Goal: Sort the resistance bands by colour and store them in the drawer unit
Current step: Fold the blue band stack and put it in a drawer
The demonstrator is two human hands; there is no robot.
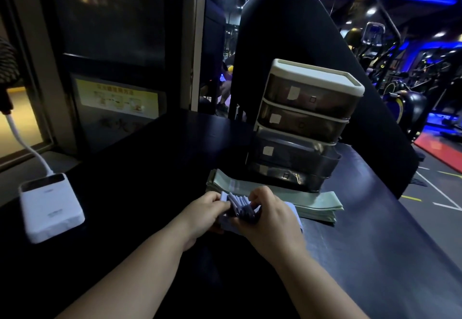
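On the dark matte tabletop (375,243), your left hand (207,208) and right hand (270,208) pinch a fanned stack of flat purple bands (241,207), just before flat pale-green bands (312,203) and the smoky-plastic drawer unit (305,123).

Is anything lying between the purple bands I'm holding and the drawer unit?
Yes: a stack of green bands lies on the table between the purple bands, gripped by the left hand and right hand, and the foot of the drawer unit. Its drawers look pushed in, though the light is dim.
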